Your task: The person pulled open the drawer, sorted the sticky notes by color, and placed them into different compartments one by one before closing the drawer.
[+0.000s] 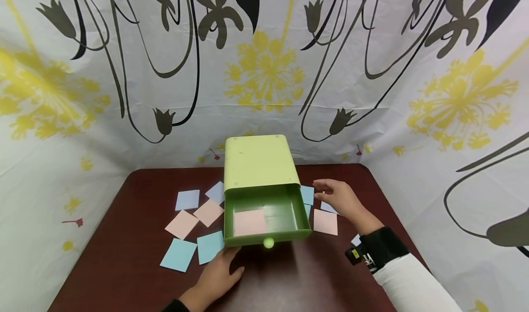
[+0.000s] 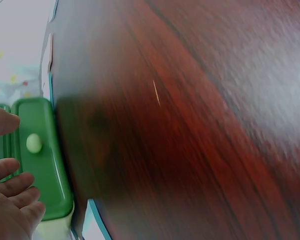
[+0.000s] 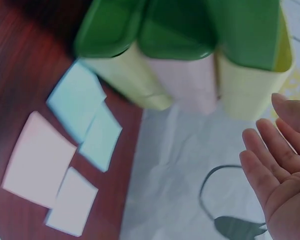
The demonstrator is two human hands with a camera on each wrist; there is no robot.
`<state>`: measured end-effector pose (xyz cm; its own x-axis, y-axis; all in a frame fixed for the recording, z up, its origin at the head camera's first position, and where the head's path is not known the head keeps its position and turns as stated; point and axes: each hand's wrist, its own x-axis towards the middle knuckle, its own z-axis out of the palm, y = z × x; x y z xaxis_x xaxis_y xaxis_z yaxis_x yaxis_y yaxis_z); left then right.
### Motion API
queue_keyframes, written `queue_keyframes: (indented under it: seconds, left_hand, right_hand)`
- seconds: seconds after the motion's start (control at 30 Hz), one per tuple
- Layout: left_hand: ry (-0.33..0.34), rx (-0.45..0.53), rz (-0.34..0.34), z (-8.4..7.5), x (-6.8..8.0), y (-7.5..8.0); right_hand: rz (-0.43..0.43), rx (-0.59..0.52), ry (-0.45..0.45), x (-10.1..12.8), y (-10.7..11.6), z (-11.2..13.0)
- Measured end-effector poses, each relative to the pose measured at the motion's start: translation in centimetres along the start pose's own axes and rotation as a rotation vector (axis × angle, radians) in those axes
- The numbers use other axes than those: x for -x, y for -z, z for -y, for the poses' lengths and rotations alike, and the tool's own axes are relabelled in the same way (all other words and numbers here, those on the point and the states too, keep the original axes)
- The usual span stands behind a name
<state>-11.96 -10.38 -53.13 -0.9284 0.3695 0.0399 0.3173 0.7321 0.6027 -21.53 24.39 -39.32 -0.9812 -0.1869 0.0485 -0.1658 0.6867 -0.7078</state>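
Note:
A small pale-green cabinet (image 1: 260,160) with green drawers stands at the middle of the table. Its top drawer (image 1: 289,218) is pulled out, and a pink sticky note (image 1: 250,223) lies in the left part of it. Near the drawer's front left corner is my left hand (image 1: 216,276), its fingers loosely extended beside the green drawer fronts in the left wrist view, holding nothing. To the right of the cabinet hovers my right hand (image 1: 340,199), empty, fingers relaxed and slightly bent; the right wrist view shows its palm (image 3: 292,200).
Left of the cabinet lie blue notes (image 1: 178,255), pink notes (image 1: 182,224) and lilac notes (image 1: 187,200). More notes are on the right, among them a pink one (image 1: 325,222) and a light-blue one (image 1: 307,195). A patterned cloth (image 1: 198,96) surrounds the dark-red table (image 1: 124,257).

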Motion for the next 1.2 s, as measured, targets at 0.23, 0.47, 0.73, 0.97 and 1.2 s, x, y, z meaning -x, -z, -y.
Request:
queue_keyframes:
  seconds: [0.23,0.47,0.73,0.97,1.2]
  left_hand:
    - [-0.056,-0.064,0.057,-1.0,-0.4,-1.4]
    - [-0.069,-0.062,0.122,-1.9,-0.4,-2.0]
    - [-0.085,-0.075,0.173,-2.3,0.0,-2.3]
    - [-0.101,-0.086,0.201,-2.2,0.0,-2.8]
    - [-0.082,-0.077,0.222,-2.3,0.0,-2.7]
  right_hand:
    - [-0.007,0.062,-0.018,0.0,-0.6,-3.2]
    - [-0.001,0.116,-0.034,-0.2,-2.1,-7.1]
    - [0.021,0.185,-0.110,-0.5,-3.8,-10.0]
    - [0.046,0.199,-0.156,-0.7,-5.4,-11.7]
    - [0.051,0.243,-0.176,-0.8,-6.7,-12.6]
